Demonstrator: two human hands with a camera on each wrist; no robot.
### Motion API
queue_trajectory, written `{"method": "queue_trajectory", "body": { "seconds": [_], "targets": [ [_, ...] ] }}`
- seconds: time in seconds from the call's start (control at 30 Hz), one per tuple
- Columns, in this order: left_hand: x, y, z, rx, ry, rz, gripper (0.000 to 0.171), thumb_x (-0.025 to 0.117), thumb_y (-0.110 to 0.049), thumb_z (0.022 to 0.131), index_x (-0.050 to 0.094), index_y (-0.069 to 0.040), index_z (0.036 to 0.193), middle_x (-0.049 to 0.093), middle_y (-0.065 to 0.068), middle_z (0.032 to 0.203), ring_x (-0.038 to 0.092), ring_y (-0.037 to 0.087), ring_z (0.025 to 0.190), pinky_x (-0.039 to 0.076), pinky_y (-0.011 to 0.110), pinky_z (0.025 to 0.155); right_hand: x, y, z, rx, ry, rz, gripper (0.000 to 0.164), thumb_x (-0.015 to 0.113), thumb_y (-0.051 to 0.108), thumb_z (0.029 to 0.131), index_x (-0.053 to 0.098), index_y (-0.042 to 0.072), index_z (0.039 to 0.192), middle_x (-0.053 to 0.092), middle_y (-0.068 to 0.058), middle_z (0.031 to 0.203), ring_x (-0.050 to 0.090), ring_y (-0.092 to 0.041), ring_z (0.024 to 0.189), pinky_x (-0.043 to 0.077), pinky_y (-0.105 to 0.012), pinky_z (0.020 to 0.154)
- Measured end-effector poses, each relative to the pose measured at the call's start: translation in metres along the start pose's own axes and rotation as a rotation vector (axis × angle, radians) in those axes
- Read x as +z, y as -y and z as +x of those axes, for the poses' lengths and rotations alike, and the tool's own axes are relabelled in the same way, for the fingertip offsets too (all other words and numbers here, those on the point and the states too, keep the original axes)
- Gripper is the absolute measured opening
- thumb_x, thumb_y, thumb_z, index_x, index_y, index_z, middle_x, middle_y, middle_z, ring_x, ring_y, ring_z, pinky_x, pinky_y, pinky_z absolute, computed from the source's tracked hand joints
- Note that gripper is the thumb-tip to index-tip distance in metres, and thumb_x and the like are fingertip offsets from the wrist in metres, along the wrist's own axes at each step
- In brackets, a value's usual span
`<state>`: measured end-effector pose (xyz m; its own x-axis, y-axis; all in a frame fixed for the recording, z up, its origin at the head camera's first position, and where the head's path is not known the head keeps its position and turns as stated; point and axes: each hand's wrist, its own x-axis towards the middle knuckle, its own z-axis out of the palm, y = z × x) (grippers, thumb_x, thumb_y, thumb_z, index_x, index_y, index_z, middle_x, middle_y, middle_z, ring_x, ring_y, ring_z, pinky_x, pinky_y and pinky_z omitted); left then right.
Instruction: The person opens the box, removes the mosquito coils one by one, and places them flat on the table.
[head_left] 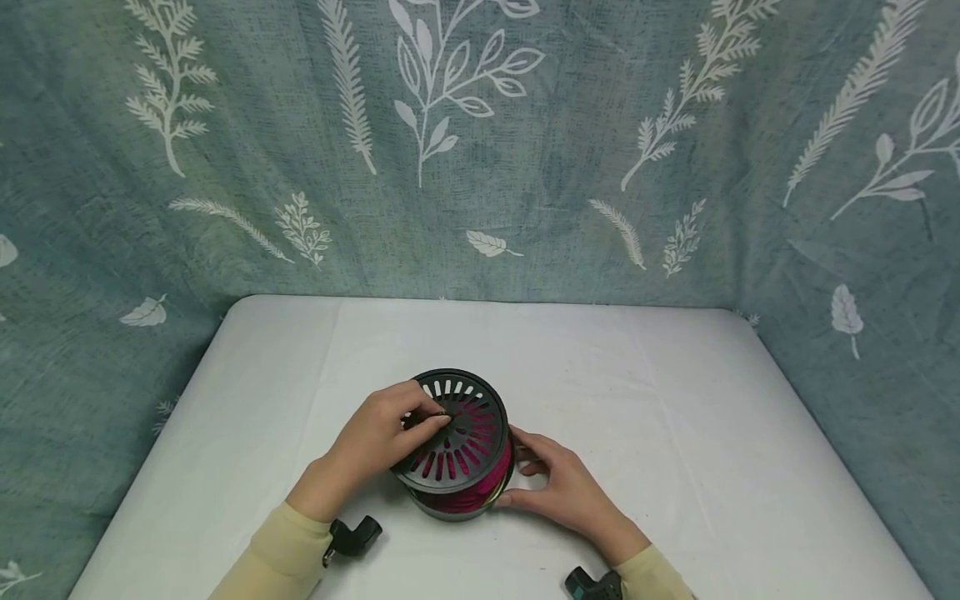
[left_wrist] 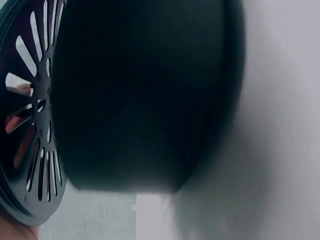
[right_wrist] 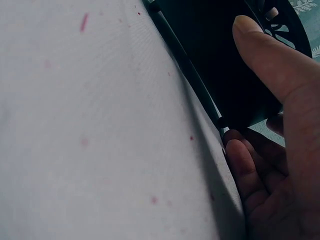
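Note:
A round black tin (head_left: 450, 514) stands on the table, with magenta contents (head_left: 491, 487) showing under its lid. Its slotted black lid (head_left: 468, 471) sits raised and tilted above the base, apart from it along the right and front. My left hand (head_left: 382, 425) pinches the middle of the lid between thumb and fingers. Around the right side of the base curls my right hand (head_left: 555, 487). In the right wrist view its thumb (right_wrist: 272, 62) lies along the tin's dark wall, and fingers bend in below. The left wrist view shows the tin's wall (left_wrist: 135, 100) close up, beside the lid's slots.
A white cloth covers the table (head_left: 637, 400); small reddish flecks (right_wrist: 84, 22) dot it near the right hand. Behind hangs a teal curtain (head_left: 555, 167) with white leaf prints. A black wrist camera (head_left: 356, 537) sits at the left cuff, another black camera (head_left: 592, 583) at the right cuff.

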<state>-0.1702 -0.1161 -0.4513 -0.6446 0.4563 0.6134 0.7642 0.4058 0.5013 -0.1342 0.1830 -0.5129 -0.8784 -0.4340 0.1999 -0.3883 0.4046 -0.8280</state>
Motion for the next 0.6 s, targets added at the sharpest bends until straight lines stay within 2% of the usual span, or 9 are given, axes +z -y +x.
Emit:
{"method": "queue_trajectory", "body": {
  "seconds": [0.17, 0.3, 0.43, 0.6],
  "targets": [
    [-0.014, 0.008, -0.001, -0.024, -0.049, 0.027, 0.011, 0.078, -0.013, 0.087, 0.069, -0.02, 0.089, 0.064, -0.011, 0.087, 0.061, 0.005, 0.08, 0.057, 0.028, 0.063, 0.0, 0.0, 0.001, 0.007, -0.001, -0.003, 0.092, 0.09, 0.044, 0.068, 0.048, 0.022, 0.147, 0.061, 0.009, 0.126, 0.063, -0.013, 0.105, 0.058, -0.028, 0.084],
    [-0.026, 0.018, -0.004, -0.076, -0.078, 0.049, 0.011, 0.078, -0.013, 0.086, 0.07, -0.02, 0.089, 0.064, -0.011, 0.088, 0.061, 0.006, 0.081, 0.058, 0.027, 0.064, 0.0, 0.002, 0.002, 0.019, 0.002, -0.01, 0.092, 0.089, 0.045, 0.068, 0.049, 0.019, 0.147, 0.061, 0.009, 0.127, 0.063, -0.012, 0.105, 0.058, -0.027, 0.085],
    [-0.039, 0.029, -0.009, -0.193, -0.122, 0.069, 0.011, 0.08, -0.016, 0.085, 0.071, -0.023, 0.088, 0.064, -0.016, 0.087, 0.059, 0.005, 0.079, 0.055, 0.027, 0.062, 0.0, 0.002, 0.002, 0.031, 0.005, -0.016, 0.092, 0.089, 0.047, 0.068, 0.048, 0.02, 0.147, 0.06, 0.01, 0.127, 0.063, -0.011, 0.102, 0.057, -0.027, 0.086],
    [-0.055, 0.042, -0.016, -0.35, -0.166, 0.079, 0.008, 0.079, -0.02, 0.086, 0.071, -0.023, 0.085, 0.064, -0.015, 0.085, 0.06, 0.006, 0.079, 0.056, 0.032, 0.067, 0.0, 0.001, 0.001, 0.041, 0.01, -0.003, 0.091, 0.09, 0.042, 0.068, 0.048, 0.022, 0.146, 0.06, 0.01, 0.127, 0.062, -0.011, 0.105, 0.057, -0.028, 0.086]
  ]
}}
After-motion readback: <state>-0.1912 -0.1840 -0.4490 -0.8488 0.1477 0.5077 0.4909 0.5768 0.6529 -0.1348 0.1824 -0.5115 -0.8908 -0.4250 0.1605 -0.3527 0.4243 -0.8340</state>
